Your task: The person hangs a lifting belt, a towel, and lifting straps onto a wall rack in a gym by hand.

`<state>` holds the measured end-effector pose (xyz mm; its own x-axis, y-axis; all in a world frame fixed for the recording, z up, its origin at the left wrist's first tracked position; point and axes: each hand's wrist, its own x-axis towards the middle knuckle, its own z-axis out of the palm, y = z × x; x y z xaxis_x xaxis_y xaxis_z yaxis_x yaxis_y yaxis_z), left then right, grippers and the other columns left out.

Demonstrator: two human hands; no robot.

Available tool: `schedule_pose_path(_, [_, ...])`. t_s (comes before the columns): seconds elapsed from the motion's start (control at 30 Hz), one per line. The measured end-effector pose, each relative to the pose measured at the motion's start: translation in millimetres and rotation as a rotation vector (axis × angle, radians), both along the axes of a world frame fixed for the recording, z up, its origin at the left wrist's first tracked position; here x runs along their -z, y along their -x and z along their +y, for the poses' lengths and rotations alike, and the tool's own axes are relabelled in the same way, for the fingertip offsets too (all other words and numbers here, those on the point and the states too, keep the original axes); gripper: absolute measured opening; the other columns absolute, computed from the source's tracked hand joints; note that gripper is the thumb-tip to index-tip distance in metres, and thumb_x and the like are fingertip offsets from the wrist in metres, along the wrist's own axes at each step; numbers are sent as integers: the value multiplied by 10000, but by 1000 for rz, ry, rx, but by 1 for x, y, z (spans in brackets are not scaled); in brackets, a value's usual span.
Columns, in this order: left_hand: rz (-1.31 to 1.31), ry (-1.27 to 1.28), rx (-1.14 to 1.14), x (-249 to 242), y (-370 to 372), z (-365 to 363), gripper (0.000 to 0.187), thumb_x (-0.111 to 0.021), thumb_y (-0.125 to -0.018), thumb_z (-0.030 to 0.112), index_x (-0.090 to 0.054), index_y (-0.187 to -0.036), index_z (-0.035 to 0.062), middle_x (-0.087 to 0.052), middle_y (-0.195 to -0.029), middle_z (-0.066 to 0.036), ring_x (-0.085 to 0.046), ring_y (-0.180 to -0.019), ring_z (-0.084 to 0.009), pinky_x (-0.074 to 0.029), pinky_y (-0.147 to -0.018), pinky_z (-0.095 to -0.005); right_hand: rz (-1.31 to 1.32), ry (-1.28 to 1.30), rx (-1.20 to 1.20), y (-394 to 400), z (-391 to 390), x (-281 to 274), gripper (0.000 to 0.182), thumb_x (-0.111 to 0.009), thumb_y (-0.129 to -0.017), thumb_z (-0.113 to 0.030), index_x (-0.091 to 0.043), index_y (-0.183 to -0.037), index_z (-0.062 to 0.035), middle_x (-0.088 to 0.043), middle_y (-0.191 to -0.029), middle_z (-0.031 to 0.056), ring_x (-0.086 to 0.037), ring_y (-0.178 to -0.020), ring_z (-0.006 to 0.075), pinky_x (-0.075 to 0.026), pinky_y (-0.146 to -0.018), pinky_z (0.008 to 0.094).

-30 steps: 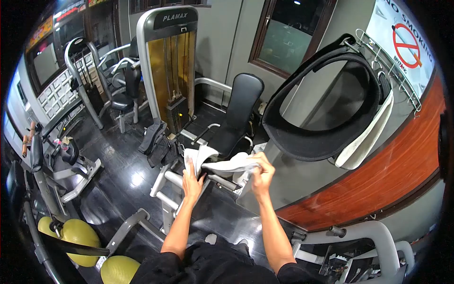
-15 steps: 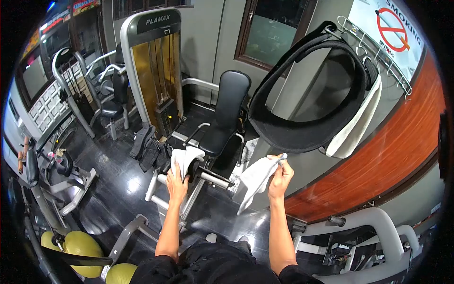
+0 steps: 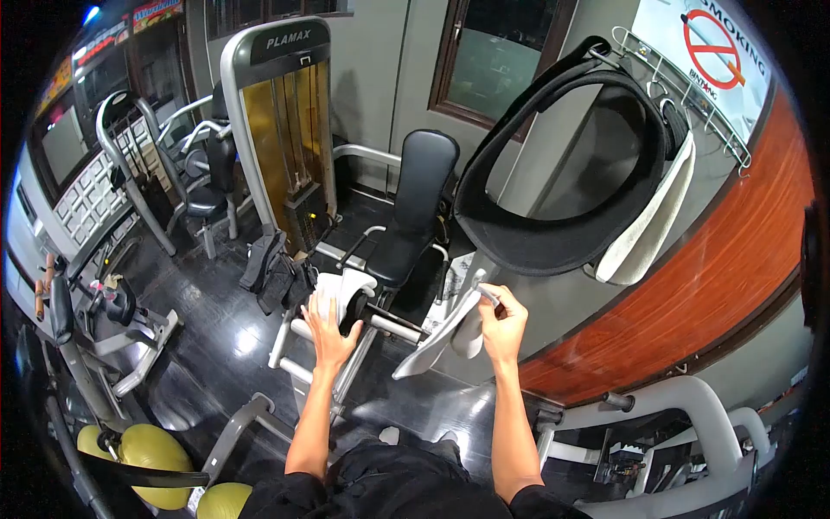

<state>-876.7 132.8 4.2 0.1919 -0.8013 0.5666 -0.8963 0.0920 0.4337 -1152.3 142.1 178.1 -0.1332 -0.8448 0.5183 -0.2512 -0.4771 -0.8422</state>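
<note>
My left hand point(image 3: 328, 337) lies with its fingers spread on a white towel point(image 3: 357, 281). That towel is draped over a black padded roller point(image 3: 356, 311) on the front of a leg machine. Pinched at one corner by my right hand point(image 3: 503, 324), a second white cloth point(image 3: 443, 336) hangs down to the left, folded and loose in the air. The black seat point(image 3: 393, 255) of the machine is just beyond both hands. Part of the roller is hidden under the towel and my hand.
A weight stack tower point(image 3: 281, 112) stands behind the seat. A black bag point(image 3: 270, 270) rests on the floor to the left. A large black belt point(image 3: 553, 251) and a whitish cloth point(image 3: 648, 229) hang from a hook rack at the right. Yellow balls point(image 3: 154, 454) lie at the lower left.
My left fingers have spread wider on the draped towel. The cloth in my right hand has swung left and shows more edge-on, as that hand turned and shifted slightly left.
</note>
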Motion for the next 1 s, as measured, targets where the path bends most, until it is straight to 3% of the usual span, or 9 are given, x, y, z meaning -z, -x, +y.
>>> schedule_pose_path(0.1, [361,157,294,-44,36,13,731,-724,-683,333,-460,-1294,30,-424,-1308,-227,-373,-1243,-393,-250,-1075,-506,-62,-97,-87,-6,8,-9,142,-641,-854,-54,-668,-973,19,-597,-792,-32,-468,-665,13,-359,-569,164])
schedule_pose_path(0.17, [317,205,566,-81,62,22,726,-741,-661,340,-497,-1269,25,-496,-1260,-199,-452,-1186,-371,-346,-1017,-449,-34,-145,-90,-5,8,-5,160,-651,-848,-55,-665,-989,17,-618,-812,-26,-486,-684,21,-376,-592,166])
schedule_pose_path(0.23, [447,59,802,-113,91,32,604,-732,-691,299,-559,-1191,6,-592,-1138,-188,-554,-1060,-358,-418,-947,-418,13,-96,-117,-5,12,-11,184,-672,-837,-66,-661,-999,22,-621,-806,-24,-501,-704,31,-397,-614,180])
schedule_pose_path(0.33, [610,-233,783,-119,109,32,215,-655,-798,166,-653,-941,6,-661,-804,-163,-644,-742,-280,-495,-704,-349,2,-157,-67,11,21,-21,165,-681,-831,-69,-665,-960,31,-624,-795,-15,-510,-716,44,-412,-633,194])
schedule_pose_path(0.37, [638,-333,779,-124,107,30,184,-650,-817,164,-646,-917,10,-634,-719,-117,-594,-637,-180,-461,-614,-305,-37,-155,-49,18,23,-24,148,-679,-829,-64,-666,-939,34,-623,-791,-13,-509,-717,46,-413,-635,194])
schedule_pose_path(0.47, [623,-535,891,-121,93,11,218,-672,-825,194,-630,-884,-12,-537,-633,-31,-452,-615,-77,-401,-559,-267,-14,5,66,54,28,-37,116,-636,-870,-85,-642,-861,30,-559,-766,-30,-475,-734,44,-386,-653,201])
schedule_pose_path(0.63, [641,-504,992,-155,98,-12,177,-673,-820,147,-612,-822,-19,-527,-671,9,-446,-670,-60,-393,-583,-260,-154,92,170,111,40,-70,125,-564,-920,-86,-553,-826,-4,-519,-765,-46,-434,-719,32,-354,-651,188])
schedule_pose_path(0.8, [566,-163,1108,-233,113,-46,166,-666,-830,146,-628,-882,-6,-567,-717,14,-472,-702,-46,-398,-622,-222,11,234,359,132,57,-128,208,-614,-904,-125,-634,-1021,45,-505,-753,-62,-398,-675,15,-307,-586,184])
schedule_pose_path(1.0, [419,206,1046,-331,131,-80,169,-639,-872,163,-638,-890,-5,-545,-668,34,-431,-571,-26,-358,-510,-193,81,281,472,176,55,-176,269,-665,-880,-228,-675,-925,37,-531,-736,-58,-392,-655,26,-294,-559,204])
